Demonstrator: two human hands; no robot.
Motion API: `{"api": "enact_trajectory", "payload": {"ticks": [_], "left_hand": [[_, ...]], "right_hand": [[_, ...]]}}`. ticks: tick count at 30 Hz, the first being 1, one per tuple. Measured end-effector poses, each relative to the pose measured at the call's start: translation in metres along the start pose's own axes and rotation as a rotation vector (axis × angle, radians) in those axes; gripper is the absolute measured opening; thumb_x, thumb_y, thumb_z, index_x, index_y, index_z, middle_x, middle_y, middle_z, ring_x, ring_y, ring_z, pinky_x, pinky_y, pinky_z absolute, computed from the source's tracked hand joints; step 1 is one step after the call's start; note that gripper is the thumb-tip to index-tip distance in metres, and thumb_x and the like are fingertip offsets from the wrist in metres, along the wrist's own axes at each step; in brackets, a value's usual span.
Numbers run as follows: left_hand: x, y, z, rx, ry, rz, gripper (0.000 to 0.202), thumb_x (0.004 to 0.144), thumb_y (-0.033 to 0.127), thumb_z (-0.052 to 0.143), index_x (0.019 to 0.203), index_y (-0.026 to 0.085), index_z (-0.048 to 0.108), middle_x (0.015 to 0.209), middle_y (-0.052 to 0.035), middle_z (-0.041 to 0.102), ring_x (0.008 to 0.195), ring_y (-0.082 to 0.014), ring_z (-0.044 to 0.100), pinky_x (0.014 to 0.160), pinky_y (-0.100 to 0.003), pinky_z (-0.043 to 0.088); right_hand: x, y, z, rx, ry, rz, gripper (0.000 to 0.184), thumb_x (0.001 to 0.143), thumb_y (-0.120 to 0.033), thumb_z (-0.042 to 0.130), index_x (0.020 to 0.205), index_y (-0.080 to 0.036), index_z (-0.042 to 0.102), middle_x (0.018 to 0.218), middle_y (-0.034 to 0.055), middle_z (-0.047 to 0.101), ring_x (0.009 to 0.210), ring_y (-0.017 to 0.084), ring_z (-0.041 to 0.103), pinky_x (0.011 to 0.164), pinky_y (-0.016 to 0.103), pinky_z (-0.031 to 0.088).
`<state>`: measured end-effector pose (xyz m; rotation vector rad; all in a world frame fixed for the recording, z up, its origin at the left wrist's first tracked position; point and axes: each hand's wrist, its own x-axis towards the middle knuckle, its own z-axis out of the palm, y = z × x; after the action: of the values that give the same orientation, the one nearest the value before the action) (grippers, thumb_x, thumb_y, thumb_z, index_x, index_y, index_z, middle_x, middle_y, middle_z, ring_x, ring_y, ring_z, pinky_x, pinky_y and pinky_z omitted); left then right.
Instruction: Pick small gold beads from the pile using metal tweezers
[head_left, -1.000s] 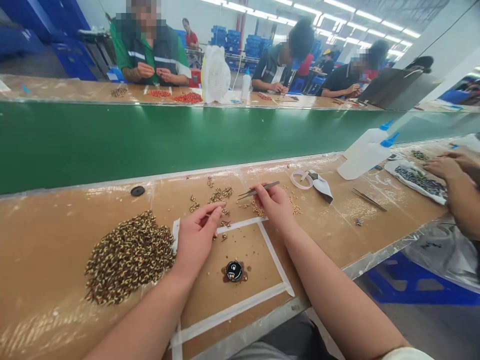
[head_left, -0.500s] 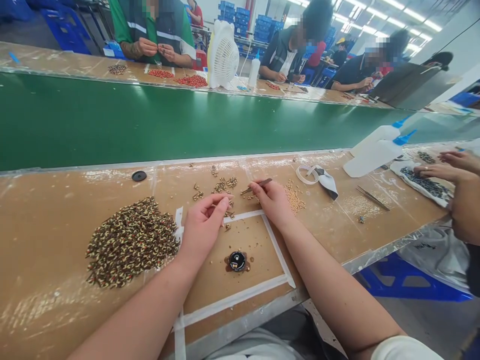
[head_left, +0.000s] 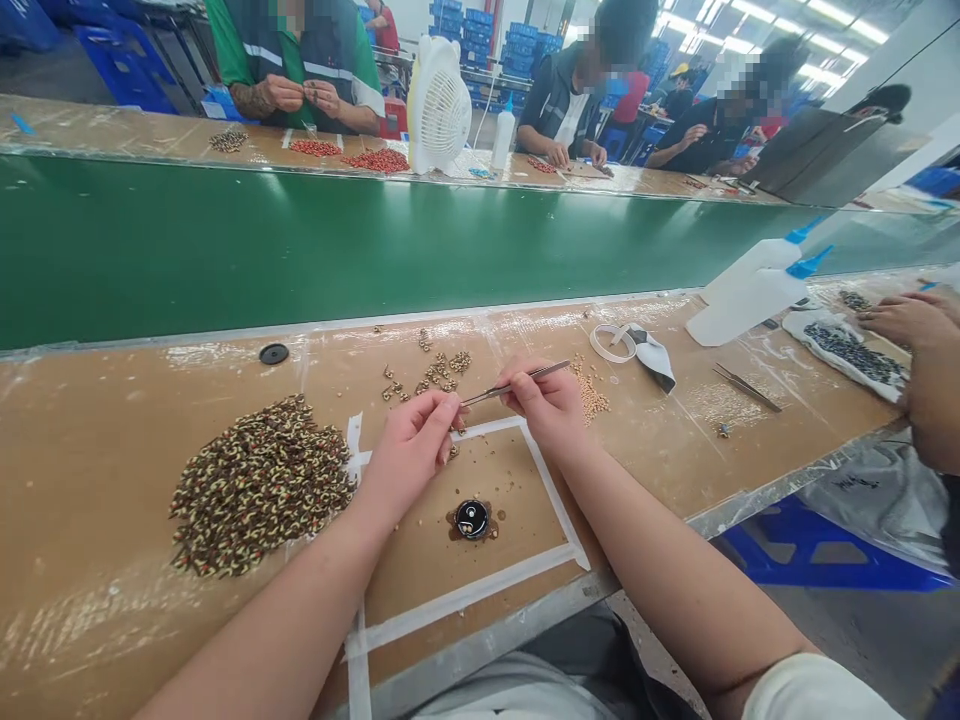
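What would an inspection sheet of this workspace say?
Surface: brown tabletop with white tape strips and dark stains.
Job's things: slim grey metal tweezers; round black dish of glossy dark liquid; heap of small brown-and-cream pieces; pile of tan beads.
Clutter: flat round black disc; second metal tweezers; white plastic bottles, blue nozzles.
Hands: left hand, fingertips pinched, contents unclear; right hand gripping slim tweezers, tips at left fingertips.
Cables: thin white cord beside white plastic fan.
Surroundings: flat green strip; co-workers beyond and at right.
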<state>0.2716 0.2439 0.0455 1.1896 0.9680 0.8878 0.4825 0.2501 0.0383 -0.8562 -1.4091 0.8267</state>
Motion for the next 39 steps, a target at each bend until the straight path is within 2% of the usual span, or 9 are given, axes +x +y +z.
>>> {"api": "enact_trajectory", "payload": {"ticks": [2, 4, 8, 12, 19, 25, 34, 39], "left_hand": [[0.001, 0.0, 0.0, -0.048, -0.045, -0.043, 0.042, 0.099, 0.06, 0.072, 0.089, 0.019, 0.07, 0.063, 0.0041, 0.054, 0.046, -0.006, 0.038, 0.041, -0.015, 0.028], [0.002, 0.0, 0.0, -0.138, -0.051, -0.068, 0.041, 0.095, 0.057, 0.078, 0.087, 0.018, 0.069, 0.066, 0.0038, 0.055, 0.045, -0.0044, 0.037, 0.039, -0.013, 0.025], [0.004, 0.005, 0.002, -0.366, -0.1, -0.099, 0.039, 0.086, 0.05, 0.09, 0.089, 0.017, 0.071, 0.081, 0.0007, 0.064, 0.046, -0.0026, 0.04, 0.035, -0.01, 0.025], [0.005, 0.011, 0.004, -0.468, -0.162, -0.124, 0.035, 0.084, 0.043, 0.094, 0.092, 0.016, 0.074, 0.08, 0.0011, 0.063, 0.045, -0.0017, 0.041, 0.034, -0.009, 0.029], [0.004, 0.009, 0.003, -0.487, -0.188, -0.149, 0.03, 0.09, 0.038, 0.091, 0.096, 0.014, 0.074, 0.084, 0.0004, 0.063, 0.048, -0.0014, 0.044, 0.034, -0.008, 0.032], [0.004, 0.008, 0.002, -0.488, -0.227, -0.143, 0.032, 0.089, 0.04, 0.092, 0.092, 0.015, 0.072, 0.082, 0.0017, 0.06, 0.049, -0.0015, 0.041, 0.036, -0.006, 0.033], [0.002, 0.008, 0.002, -0.464, -0.288, -0.171, 0.037, 0.089, 0.046, 0.09, 0.087, 0.016, 0.07, 0.075, 0.002, 0.059, 0.046, -0.0023, 0.042, 0.035, -0.008, 0.032], [0.001, 0.009, 0.003, -0.452, -0.296, -0.178, 0.037, 0.088, 0.047, 0.091, 0.087, 0.015, 0.072, 0.076, 0.0013, 0.061, 0.046, -0.0027, 0.044, 0.035, -0.008, 0.033]], "right_hand": [[0.0, 0.0, 0.001, 0.013, -0.045, -0.026, 0.035, 0.105, -0.052, 0.07, 0.087, -0.023, 0.076, 0.074, 0.0006, 0.064, 0.062, 0.013, 0.054, 0.054, 0.027, 0.041], [0.0, 0.0, 0.001, 0.016, -0.051, -0.015, 0.036, 0.104, -0.054, 0.071, 0.087, -0.022, 0.076, 0.078, 0.0019, 0.067, 0.063, 0.013, 0.056, 0.052, 0.026, 0.041], [0.002, -0.002, 0.001, 0.081, 0.065, 0.062, 0.045, 0.099, -0.066, 0.072, 0.088, -0.022, 0.075, 0.078, 0.0016, 0.066, 0.06, 0.011, 0.054, 0.047, 0.024, 0.04], [0.005, -0.003, 0.001, 0.108, 0.131, 0.08, 0.052, 0.097, -0.072, 0.071, 0.086, -0.021, 0.071, 0.068, -0.0023, 0.058, 0.055, 0.009, 0.05, 0.045, 0.021, 0.037], [0.002, -0.009, 0.002, 0.027, 0.119, -0.029, 0.053, 0.101, -0.072, 0.064, 0.089, -0.021, 0.07, 0.072, -0.0016, 0.056, 0.06, 0.011, 0.057, 0.048, 0.021, 0.044], [-0.002, -0.015, 0.001, 0.005, 0.093, -0.123, 0.046, 0.107, -0.064, 0.062, 0.09, -0.021, 0.071, 0.072, -0.0022, 0.055, 0.06, 0.01, 0.057, 0.052, 0.021, 0.047], [-0.002, -0.017, 0.001, 0.011, 0.095, -0.098, 0.049, 0.107, -0.066, 0.059, 0.092, -0.021, 0.069, 0.077, -0.0013, 0.056, 0.065, 0.011, 0.061, 0.051, 0.02, 0.048], [-0.001, -0.015, 0.003, 0.009, 0.068, -0.087, 0.05, 0.108, -0.067, 0.058, 0.092, -0.02, 0.068, 0.071, -0.0034, 0.053, 0.057, 0.008, 0.053, 0.048, 0.019, 0.044]]}}
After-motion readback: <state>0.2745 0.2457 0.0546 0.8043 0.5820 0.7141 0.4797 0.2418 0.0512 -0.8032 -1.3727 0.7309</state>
